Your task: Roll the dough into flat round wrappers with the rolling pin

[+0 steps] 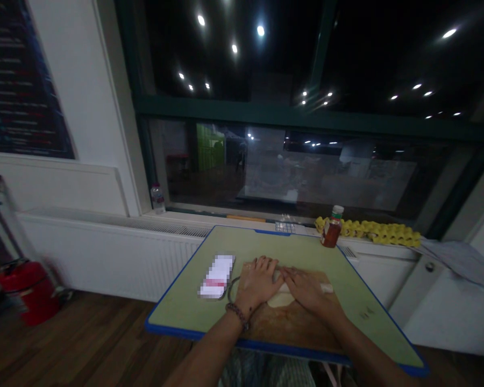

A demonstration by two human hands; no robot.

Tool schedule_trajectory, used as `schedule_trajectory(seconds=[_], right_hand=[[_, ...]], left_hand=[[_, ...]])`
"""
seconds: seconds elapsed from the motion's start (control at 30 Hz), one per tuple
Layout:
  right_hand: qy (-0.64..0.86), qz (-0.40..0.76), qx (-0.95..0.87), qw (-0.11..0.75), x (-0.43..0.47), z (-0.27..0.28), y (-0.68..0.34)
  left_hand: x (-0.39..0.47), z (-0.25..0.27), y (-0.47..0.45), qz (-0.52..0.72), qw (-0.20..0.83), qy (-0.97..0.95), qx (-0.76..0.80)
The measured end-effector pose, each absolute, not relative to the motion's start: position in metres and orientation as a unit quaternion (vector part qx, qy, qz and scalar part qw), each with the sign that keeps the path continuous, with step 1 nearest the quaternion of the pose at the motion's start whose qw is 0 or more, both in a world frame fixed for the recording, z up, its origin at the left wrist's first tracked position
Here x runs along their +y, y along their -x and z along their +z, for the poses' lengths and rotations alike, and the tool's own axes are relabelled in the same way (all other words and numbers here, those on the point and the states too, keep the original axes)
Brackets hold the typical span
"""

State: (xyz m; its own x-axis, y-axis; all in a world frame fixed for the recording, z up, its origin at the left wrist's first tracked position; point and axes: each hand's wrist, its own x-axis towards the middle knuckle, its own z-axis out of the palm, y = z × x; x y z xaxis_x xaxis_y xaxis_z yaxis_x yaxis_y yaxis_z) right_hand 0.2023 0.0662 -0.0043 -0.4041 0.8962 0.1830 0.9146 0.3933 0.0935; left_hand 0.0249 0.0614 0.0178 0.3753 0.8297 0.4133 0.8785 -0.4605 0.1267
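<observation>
A pale rolling pin lies across a brown wooden board, its right end showing past my right hand. Under and in front of it is a flattened piece of pale dough. My left hand, with a beaded bracelet at the wrist, rests on the pin's left part, fingers stretched forward. My right hand lies over the middle of the pin, fingers extended toward the left hand. Both hands are open, flat on top rather than wrapped round it. My hands hide most of the pin.
The board sits on a light green table with a blue edge. Left of it lies a phone; a bottle of red-brown liquid stands at the back right. Yellow egg trays line the sill. A red fire extinguisher stands left.
</observation>
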Motion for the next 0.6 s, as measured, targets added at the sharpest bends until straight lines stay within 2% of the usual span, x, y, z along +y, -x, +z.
schedule_trajectory(seconds=[0.37, 0.47, 0.6], right_hand=[[0.541, -0.041, -0.838, 0.061, 0.111, 0.012, -0.194], [0.540, -0.033, -0.838, 0.064, 0.103, 0.009, -0.195], [0.551, -0.039, -0.826, 0.108, 0.075, -0.004, -0.209]], left_hand=[[0.086, 0.017, -0.031, -0.175, 0.051, 0.780, -0.599], [0.070, 0.012, -0.033, -0.190, 0.091, 0.795, -0.569], [0.046, 0.008, -0.034, -0.212, 0.108, 0.841, -0.486]])
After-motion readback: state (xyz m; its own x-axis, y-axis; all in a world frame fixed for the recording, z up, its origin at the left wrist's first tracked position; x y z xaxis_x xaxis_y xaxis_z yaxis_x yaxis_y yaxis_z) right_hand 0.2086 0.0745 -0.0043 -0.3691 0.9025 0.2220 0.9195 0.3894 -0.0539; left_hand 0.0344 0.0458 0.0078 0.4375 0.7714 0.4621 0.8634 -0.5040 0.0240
